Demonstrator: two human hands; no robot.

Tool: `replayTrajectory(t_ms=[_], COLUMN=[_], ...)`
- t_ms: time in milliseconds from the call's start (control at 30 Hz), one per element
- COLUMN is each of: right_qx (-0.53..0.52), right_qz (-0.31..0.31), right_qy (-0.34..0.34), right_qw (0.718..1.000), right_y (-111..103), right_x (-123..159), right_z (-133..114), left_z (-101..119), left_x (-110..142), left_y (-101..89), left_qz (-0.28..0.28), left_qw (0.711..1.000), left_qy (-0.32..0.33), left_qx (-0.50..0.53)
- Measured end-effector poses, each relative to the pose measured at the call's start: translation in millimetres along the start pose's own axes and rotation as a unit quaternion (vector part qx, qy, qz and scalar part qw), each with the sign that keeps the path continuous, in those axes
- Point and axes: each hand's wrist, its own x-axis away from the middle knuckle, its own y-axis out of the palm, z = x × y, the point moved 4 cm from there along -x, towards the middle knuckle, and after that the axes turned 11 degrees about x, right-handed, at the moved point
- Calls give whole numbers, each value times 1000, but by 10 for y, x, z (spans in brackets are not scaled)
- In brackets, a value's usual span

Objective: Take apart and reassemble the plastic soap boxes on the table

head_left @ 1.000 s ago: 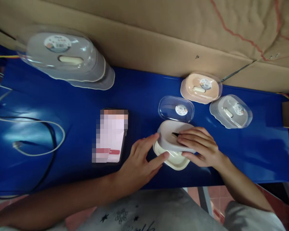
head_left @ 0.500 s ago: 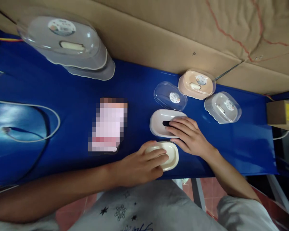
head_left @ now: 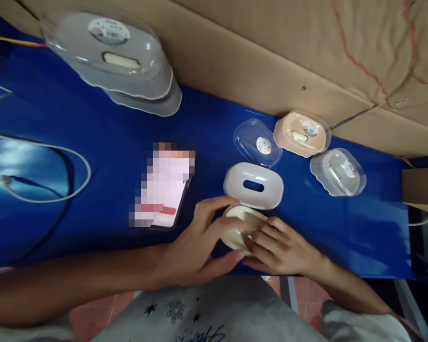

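Note:
Both hands grip a cream oval tray (head_left: pixel 239 227) at the near edge of the blue table (head_left: pixel 92 156). My left hand (head_left: pixel 196 242) wraps its left side with thumb below and fingers above. My right hand (head_left: pixel 280 247) pinches its right side. The tray tilts a little off the table. Just beyond it lies a white oval insert (head_left: pixel 253 185) with a dark slot, free of both hands. A clear oval lid (head_left: pixel 257 142) with a round sticker rests behind the insert.
A phone (head_left: pixel 164 192) lies left of the hands. A peach closed box (head_left: pixel 301 134) and a clear-grey closed box (head_left: pixel 338 172) sit at the right, a large stack of clear lidded boxes (head_left: pixel 117 61) at far left. White cable (head_left: pixel 39 152) loops at left; cardboard (head_left: pixel 271 52) backs the table.
My right hand left the white insert, which now lies on the table, and came down onto the cream tray. My left hand has kept hold of the tray and lifted it slightly.

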Motion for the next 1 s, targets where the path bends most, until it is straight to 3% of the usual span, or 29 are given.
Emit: replayTrajectory(t_ms=[100,167,233,333,367,433,533,600,700,767,867,1000], right_qx=[-18,-45,-62,-40,-35,-58,-129,-121,-40,-7,-21,-66], right_qz=[14,49,98,118,114,127,154,101,-7,-28,1,92], right_qy=[-18,-25,-27,-22,-21,1,110,163,144,132,145,195], right_qw=[1000,997,993,992,993,990,973,974,989,991,989,974], right_y=[-16,-94,-195,-260,-255,-241,-202,-135,-31,12,36,-43], right_x=[28,50,59,53,57,89,167,179,126,99,128,237], right_z=[-41,-46,-40,-5,18,106,343,473,548,570,583,511], left_z=[-78,-161,-236,-219,-193,-160,-170,-194,-223,-232,-237,-272], left_x=[22,48,75,90,88,91,118,138,150,144,126,94], left_y=[-45,-18,73,243,278,317,347,364,382,386,381,357], left_qz=[80,116,113,42,19,-3,9,27,47,55,68,98], left_qw=[982,941,855,683,641,593,561,549,543,541,530,525], left_qy=[-113,-191,-282,-379,-396,-433,-497,-528,-550,-554,-556,-535], left_qx=[128,255,420,623,657,679,662,648,633,631,637,654])
